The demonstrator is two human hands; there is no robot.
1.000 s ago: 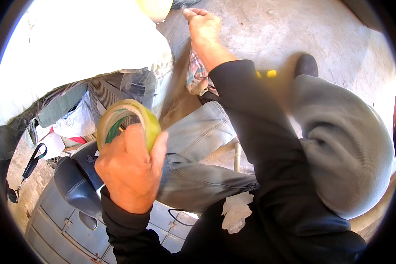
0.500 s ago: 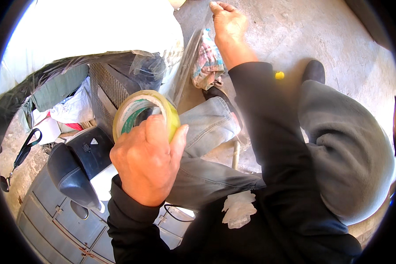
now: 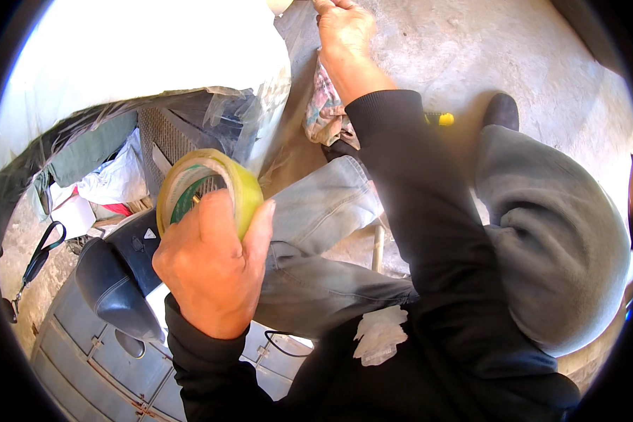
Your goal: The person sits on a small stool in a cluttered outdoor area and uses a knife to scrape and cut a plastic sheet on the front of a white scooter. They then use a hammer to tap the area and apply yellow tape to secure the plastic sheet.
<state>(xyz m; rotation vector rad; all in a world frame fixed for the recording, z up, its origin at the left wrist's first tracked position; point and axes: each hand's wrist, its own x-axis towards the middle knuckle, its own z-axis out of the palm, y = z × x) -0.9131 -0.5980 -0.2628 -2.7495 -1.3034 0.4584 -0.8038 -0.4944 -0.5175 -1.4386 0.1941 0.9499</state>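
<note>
A wide roll of yellowish clear packing tape (image 3: 243, 186) is gripped by my left hand (image 3: 207, 264), its fingers hooked into the green-printed core. My right hand (image 3: 348, 32) is stretched far ahead at the top edge, fingers pinched and partly cut off. A see-through strip of tape (image 3: 285, 116) appears to run from the roll up to those fingers, though it is faint. At the left of the strip stands a large white-covered object (image 3: 141, 49), overexposed, with clear tape along its lower edge (image 3: 225, 105).
A patterned cloth (image 3: 325, 109) lies by my foot. On the concrete floor lies a yellow-and-black object (image 3: 439, 119). A black padded thing (image 3: 116, 288), a black strap (image 3: 42, 250) and a white bag (image 3: 123, 169) are at left. Crumpled clear scraps (image 3: 380, 334) rest on my black clothing.
My left hand and the tape roll have shifted left and slightly down. My right hand has moved left and a little farther away, still pinched.
</note>
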